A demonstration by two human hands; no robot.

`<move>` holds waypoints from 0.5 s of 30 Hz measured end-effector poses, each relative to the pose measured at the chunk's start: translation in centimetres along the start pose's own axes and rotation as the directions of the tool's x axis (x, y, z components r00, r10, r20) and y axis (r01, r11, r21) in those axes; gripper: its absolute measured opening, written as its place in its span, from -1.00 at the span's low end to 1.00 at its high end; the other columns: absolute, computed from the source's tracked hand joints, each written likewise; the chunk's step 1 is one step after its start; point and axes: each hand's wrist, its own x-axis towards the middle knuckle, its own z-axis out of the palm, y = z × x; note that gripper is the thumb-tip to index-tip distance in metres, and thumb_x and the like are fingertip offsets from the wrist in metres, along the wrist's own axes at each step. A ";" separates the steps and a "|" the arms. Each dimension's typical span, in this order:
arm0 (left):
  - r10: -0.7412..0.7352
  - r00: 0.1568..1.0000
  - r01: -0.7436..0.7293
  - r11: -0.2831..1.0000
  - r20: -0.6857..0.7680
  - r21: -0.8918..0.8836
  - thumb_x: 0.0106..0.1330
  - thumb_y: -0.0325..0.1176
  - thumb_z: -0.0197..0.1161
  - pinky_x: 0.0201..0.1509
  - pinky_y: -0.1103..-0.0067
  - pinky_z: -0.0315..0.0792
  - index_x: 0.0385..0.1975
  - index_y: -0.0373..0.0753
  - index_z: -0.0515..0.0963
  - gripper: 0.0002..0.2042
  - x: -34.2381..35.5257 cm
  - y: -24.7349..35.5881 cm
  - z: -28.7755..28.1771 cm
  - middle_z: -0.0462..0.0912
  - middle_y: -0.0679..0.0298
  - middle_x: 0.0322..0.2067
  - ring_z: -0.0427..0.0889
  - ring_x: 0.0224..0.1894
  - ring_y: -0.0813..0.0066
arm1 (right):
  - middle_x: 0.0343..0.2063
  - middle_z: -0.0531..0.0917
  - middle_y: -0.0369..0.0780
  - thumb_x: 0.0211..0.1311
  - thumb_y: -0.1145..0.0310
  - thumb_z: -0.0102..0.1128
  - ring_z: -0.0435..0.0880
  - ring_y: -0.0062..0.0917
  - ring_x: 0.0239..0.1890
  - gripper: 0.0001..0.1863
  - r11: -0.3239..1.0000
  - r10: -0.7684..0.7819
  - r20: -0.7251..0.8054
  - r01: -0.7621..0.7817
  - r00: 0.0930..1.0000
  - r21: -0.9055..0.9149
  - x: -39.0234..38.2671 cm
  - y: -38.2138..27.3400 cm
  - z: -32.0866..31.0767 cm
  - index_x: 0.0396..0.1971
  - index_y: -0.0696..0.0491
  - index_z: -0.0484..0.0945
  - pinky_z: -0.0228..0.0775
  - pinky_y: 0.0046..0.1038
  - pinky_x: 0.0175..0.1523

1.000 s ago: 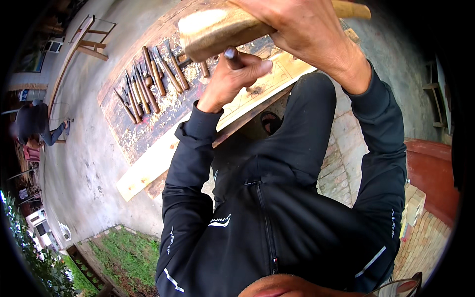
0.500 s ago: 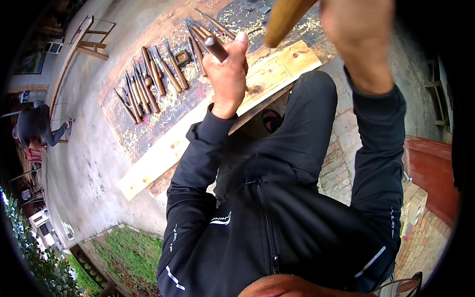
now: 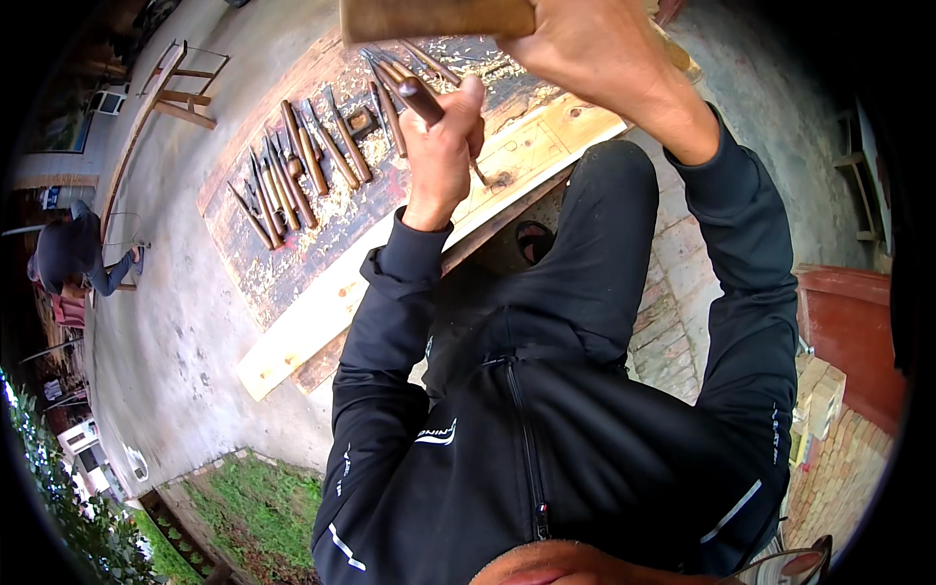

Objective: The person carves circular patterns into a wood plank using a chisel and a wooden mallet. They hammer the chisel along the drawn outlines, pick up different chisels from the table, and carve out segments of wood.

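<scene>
My left hand (image 3: pixel 441 151) grips a chisel (image 3: pixel 422 100) with a dark wooden handle, its butt pointing up toward me, over a pale pine board (image 3: pixel 302 312) marked with drawn lines. The chisel's shank reaches down to the board; its tip is hard to make out. Above it, at the top edge, my right hand (image 3: pixel 614 68) is closed on a wooden mallet (image 3: pixel 434 18), whose head is partly cut off by the picture's edge. A row of carving tools (image 3: pixel 297 146) with wooden handles lies on the shaving-strewn workbench (image 3: pixel 234 268) beside the board.
A small dark wooden block (image 3: pixel 361 119) lies among the tools. At the left, a person (image 3: pixel 68 253) in dark clothes sits bent over near a long wooden beam on trestles (image 3: pixel 180 107). A red panel (image 3: pixel 843 346) stands at the right. My knee is close under the board's near edge.
The mallet rose toward the upper right half a second ago and has swung back left above the chisel. My left hand has turned more upright since a second ago, still gripping the chisel.
</scene>
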 end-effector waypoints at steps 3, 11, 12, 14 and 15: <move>0.013 0.995 -0.012 1.000 -0.099 0.018 0.49 -0.22 0.26 -0.66 0.58 -0.07 -0.74 -0.11 0.28 -0.51 0.0 0.4 0.4 0.21 0.45 -0.79 0.08 -0.77 0.66 | -0.24 0.74 0.02 -0.08 0.48 0.30 0.72 -0.08 -0.21 -0.45 0.993 0.103 -0.069 -0.106 0.992 -0.044 1.3 -1.3 -2.1 0.05 0.20 0.63 0.57 -0.23 -0.03; 0.160 0.981 -0.134 0.967 -0.109 0.215 0.49 -0.21 0.27 -0.65 0.60 0.01 -0.78 -0.14 0.30 -0.48 -1.3 -0.4 0.8 0.27 0.45 -0.80 0.16 -0.76 0.69 | -0.49 0.66 -0.19 0.17 0.49 0.31 0.70 -0.51 -0.41 -0.75 0.860 0.322 -0.072 -0.260 0.944 0.439 2.5 -4.4 -3.6 -0.15 0.21 0.63 0.56 -0.39 -0.23; 0.161 0.982 -0.136 0.965 -0.096 0.226 0.48 -0.22 0.28 -0.64 0.61 0.03 -0.78 -0.14 0.29 -0.48 -1.4 -0.4 1.1 0.27 0.45 -0.79 0.16 -0.76 0.69 | -0.48 0.67 -0.17 0.15 0.52 0.29 0.72 -0.44 -0.40 -0.75 0.951 0.181 -0.066 -0.158 0.981 0.267 1.7 -3.8 -2.7 -0.15 0.19 0.63 0.56 -0.36 -0.23; 0.118 0.987 -0.098 0.979 -0.105 0.180 0.47 -0.26 0.28 -0.64 0.61 0.03 -0.77 -0.17 0.33 -0.50 -1.6 -0.2 1.8 0.28 0.47 -0.78 0.17 -0.75 0.70 | -0.41 0.71 -0.11 0.09 0.55 0.28 0.75 -0.23 -0.36 -0.72 0.980 -0.166 -0.002 0.165 0.986 -0.110 -0.1 -1.4 -0.2 -0.15 0.14 0.65 0.57 -0.29 -0.22; 0.133 0.988 -0.112 0.970 -0.084 0.215 0.48 -0.25 0.28 -0.63 0.61 0.03 -0.77 -0.18 0.34 -0.51 -1.6 -0.2 1.6 0.28 0.46 -0.79 0.18 -0.74 0.70 | -0.26 0.75 -0.03 0.02 0.54 0.28 0.74 -0.06 -0.27 -0.64 0.995 -0.103 0.056 0.102 0.993 0.017 0.0 -1.3 -0.8 -0.10 0.09 0.68 0.59 -0.26 -0.15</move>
